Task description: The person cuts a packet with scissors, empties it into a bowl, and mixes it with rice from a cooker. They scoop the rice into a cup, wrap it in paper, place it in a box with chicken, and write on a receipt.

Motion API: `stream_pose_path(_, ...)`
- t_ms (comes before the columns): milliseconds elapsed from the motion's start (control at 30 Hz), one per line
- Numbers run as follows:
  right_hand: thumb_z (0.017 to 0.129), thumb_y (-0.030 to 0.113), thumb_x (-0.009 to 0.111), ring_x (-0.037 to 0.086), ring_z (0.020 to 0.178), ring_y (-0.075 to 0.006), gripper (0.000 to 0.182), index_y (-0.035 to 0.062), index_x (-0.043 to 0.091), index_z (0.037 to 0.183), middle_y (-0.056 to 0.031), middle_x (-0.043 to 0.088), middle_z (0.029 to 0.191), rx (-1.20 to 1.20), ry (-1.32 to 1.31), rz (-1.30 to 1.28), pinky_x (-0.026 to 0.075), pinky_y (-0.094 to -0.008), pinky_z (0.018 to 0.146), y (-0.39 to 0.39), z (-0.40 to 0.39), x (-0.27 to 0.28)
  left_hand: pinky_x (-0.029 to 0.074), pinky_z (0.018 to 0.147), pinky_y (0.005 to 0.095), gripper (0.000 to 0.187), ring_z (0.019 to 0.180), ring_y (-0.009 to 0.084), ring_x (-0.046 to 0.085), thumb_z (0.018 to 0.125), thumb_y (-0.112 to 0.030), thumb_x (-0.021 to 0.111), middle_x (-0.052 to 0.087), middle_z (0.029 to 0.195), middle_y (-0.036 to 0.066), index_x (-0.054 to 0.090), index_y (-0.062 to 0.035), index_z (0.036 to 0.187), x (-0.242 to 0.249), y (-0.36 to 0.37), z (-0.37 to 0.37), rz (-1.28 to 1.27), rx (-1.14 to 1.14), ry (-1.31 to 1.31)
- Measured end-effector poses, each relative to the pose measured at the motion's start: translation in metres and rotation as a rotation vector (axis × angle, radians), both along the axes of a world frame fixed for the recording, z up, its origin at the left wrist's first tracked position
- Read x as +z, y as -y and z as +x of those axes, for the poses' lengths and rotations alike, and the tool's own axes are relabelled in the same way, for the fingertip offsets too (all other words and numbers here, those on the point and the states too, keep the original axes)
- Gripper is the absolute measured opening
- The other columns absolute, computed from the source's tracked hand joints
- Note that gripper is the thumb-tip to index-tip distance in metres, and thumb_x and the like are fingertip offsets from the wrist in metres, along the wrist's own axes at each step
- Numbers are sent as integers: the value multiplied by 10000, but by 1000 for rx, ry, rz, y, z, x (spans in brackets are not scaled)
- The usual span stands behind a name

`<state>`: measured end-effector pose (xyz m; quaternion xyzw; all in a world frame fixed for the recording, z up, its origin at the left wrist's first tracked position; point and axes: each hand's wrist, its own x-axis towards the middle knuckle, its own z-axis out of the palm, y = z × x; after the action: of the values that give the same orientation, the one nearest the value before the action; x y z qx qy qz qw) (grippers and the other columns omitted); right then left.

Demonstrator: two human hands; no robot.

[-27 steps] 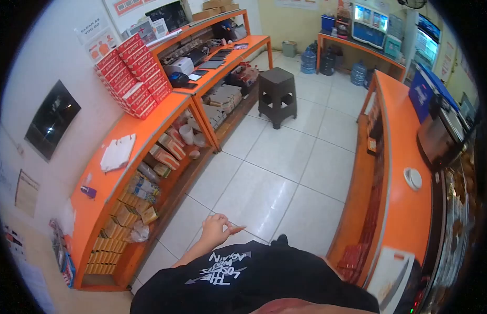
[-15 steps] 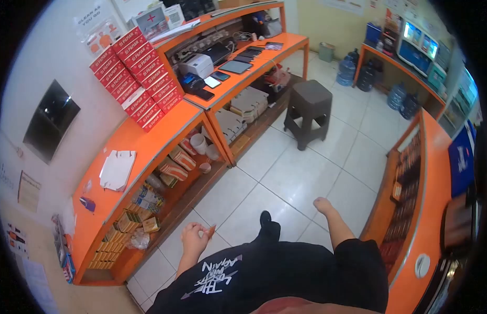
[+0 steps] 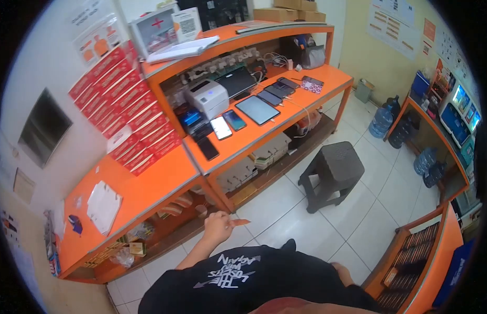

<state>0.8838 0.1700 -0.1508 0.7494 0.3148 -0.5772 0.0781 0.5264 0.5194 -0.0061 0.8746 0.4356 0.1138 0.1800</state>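
Observation:
My left hand (image 3: 220, 227) is held out over the floor beside the orange counter. Its fingers are closed on a small, flat, pointed orange-brown piece (image 3: 240, 222) whose kind I cannot make out. Down at my side, my right hand (image 3: 344, 273) shows only in part beside the black shirt (image 3: 301, 277), its fingers hidden. Ahead, on the orange desk (image 3: 301, 112), lie a tablet (image 3: 257, 109) and several phones, one with a lit white screen (image 3: 221, 127). A white label printer (image 3: 208, 98) stands behind them.
A dark plastic stool (image 3: 337, 167) stands on the tiled floor ahead. Stacked red boxes (image 3: 126, 110) and papers (image 3: 104, 206) sit on the left counter (image 3: 160, 170). Water jugs (image 3: 380, 123) stand at the far right. An orange shelf (image 3: 442, 246) borders my right side.
I have moved closer to the desk and stool. My left hand has come forward with the orange-brown piece; my right hand has drawn back to my side.

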Motion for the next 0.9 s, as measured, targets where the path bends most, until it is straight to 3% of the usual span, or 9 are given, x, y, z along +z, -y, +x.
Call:
stream_pose_path(133,754,317,545,563,966,-269,291,126,657,943,-140,599,1024,392,345,249,421,-391,847,-135,162,-91,376,809,444,103,994,305,474,681,-235,633,545,1033,71,630,-150,738,-26,-20,33,-95,268,-164)
stream_pose_path(233,748,462,545,587,806,-327,426,55,662,790,-188,616,849,359,540,579,459,-416,726,-314,207,0,413,791,429,136,945,313,510,663,-251,636,576,953,101,669,-130,716,-39,-36,35,-151,357,-185)
stream_pose_path(333,794,399,504,565,756,-357,410,25,626,681,-191,596,766,475,481,1088,448,-421,675,-485,192,130,432,774,426,155,899,316,542,659,-264,647,595,904,110,682,-139,744,-63,-52,16,-283,495,-329)
stream_pose_path(400,700,296,642,540,789,-346,289,37,592,818,-174,573,824,518,386,1319,437,-415,707,-584,166,198,435,769,426,159,890,319,545,659,-266,647,596,898,113,682,-139,747,-79,-58,6,-366,627,-381)
stream_pose_path(467,664,283,700,454,1033,-347,568,101,455,1143,-175,447,1151,707,474,1625,390,-421,849,-663,122,266,437,764,426,162,881,321,548,659,-269,646,597,893,116,682,-139,750,-96,-64,-1,-446,759,-406)
stream_pose_path(600,563,192,753,342,1189,-352,842,144,325,1287,-175,332,1299,702,292,2162,306,-436,959,-775,27,376,442,754,426,169,862,326,554,660,-273,645,600,882,123,682,-138,756,-134,-85,5,-578,977,-392)
stream_pose_path(733,607,147,704,355,1187,-314,744,157,369,1272,-124,377,1285,1002,272,2175,257,-415,993,-850,-18,413,448,744,426,176,843,331,560,661,-277,645,602,870,129,683,-138,761,-162,-98,17,-658,1115,-358)
stream_pose_path(833,642,213,662,462,1100,-264,450,105,563,1067,-132,523,1147,535,-398,2087,358,-379,919,-900,15,442,452,737,425,181,829,335,564,662,-280,644,604,862,134,683,-137,765,-180,-99,28,-699,1185,-329)
stream_pose_path(900,669,251,636,552,964,-241,322,76,625,938,-148,595,1003,276,-196,1751,445,-367,805,-948,49,469,454,732,425,184,820,337,567,662,-283,644,605,856,137,683,-137,768,-186,-95,32,-715,1237,-304)
